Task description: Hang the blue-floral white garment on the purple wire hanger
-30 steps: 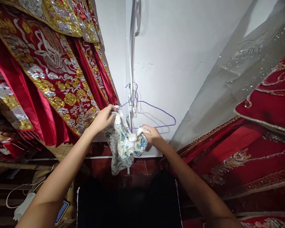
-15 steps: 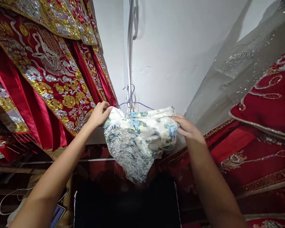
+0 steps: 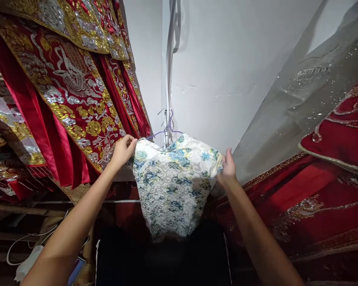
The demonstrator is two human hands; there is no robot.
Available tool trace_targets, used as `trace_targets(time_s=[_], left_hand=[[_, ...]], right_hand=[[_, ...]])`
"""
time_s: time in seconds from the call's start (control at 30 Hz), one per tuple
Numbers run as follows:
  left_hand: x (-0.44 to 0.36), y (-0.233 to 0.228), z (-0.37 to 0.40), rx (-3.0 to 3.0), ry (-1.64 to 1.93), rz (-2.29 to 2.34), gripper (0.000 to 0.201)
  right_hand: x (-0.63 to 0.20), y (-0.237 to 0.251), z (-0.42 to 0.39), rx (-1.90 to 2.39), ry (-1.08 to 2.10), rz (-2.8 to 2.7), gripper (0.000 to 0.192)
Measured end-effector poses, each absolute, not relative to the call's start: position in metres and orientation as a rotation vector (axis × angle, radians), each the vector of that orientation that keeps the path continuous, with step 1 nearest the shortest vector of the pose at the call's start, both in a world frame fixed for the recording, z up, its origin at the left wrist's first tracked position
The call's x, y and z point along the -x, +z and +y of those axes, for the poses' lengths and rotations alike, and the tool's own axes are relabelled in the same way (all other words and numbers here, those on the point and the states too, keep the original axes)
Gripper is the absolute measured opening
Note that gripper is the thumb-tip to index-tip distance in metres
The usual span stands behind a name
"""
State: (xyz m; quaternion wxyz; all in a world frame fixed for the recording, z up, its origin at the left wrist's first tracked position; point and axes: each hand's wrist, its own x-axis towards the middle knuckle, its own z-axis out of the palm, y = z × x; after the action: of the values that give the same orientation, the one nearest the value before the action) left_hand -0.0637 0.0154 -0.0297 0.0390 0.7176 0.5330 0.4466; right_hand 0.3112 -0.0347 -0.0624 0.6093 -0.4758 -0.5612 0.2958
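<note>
A white floral top with blue and yellow flowers hangs spread on a purple hanger in front of me. Its hanger hook is up at a narrow white strip on the wall. My left hand is closed in a pinch at the top's left shoulder edge. At the right sleeve is my right hand, its thumb raised and its fingers closed on the sleeve edge, partly hidden by the cloth. The neckline lies open below the hanger, and the lower hem falls toward my dark clothing.
Red garments with gold and silver embroidery hang close on the left. Beaded red garments and sheer sparkling fabric fill the right. A pale wall stands behind. A white cable and a phone-like device lie low left.
The right shoulder, bunched and folded before, now lies flat over the hanger. The front hangs wider and smoother. My right hand has shifted slightly down along the sleeve, and its thumb has lifted.
</note>
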Motion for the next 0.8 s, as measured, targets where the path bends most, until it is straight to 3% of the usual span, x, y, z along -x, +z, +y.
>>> trace_targets(time_s=[0.13, 0.3, 0.4, 0.53, 0.6, 0.67, 0.73, 0.8], left_hand=[[0.045, -0.008, 0.016, -2.275, 1.529, 1.397, 0.029], [0.007, 0.025, -0.008, -2.144, 1.698, 1.183, 0.033], [-0.015, 0.024, -0.035, -1.821, 1.342, 0.929, 0.038], [-0.021, 0.004, -0.076, -1.494, 0.82, 0.784, 0.041], [-0.01, -0.005, -0.093, -1.518, 0.599, 0.843, 0.044], [0.007, -0.008, -0.104, -1.684, 0.446, 0.92, 0.043], [0.023, -0.002, -0.107, -1.932, 0.413, 0.991, 0.04], [0.034, 0.009, -0.101, -2.162, 0.522, 1.107, 0.04]], right_hand=[[-0.323, -0.045, -0.032, 0.985, 0.83, -1.022, 0.045], [-0.309, -0.038, -0.077, 0.954, 0.639, -0.916, 0.039], [-0.276, -0.049, -0.129, 1.007, 0.597, -1.234, 0.034], [-0.238, -0.059, -0.17, 0.698, 1.036, -2.172, 0.045], [-0.236, -0.064, -0.165, 0.654, 1.099, -2.264, 0.042], [-0.246, -0.071, -0.146, 0.832, 0.862, -2.098, 0.035], [-0.261, -0.08, -0.121, 1.053, 0.555, -1.878, 0.042], [-0.275, -0.087, -0.098, 1.161, 0.508, -1.8, 0.045]])
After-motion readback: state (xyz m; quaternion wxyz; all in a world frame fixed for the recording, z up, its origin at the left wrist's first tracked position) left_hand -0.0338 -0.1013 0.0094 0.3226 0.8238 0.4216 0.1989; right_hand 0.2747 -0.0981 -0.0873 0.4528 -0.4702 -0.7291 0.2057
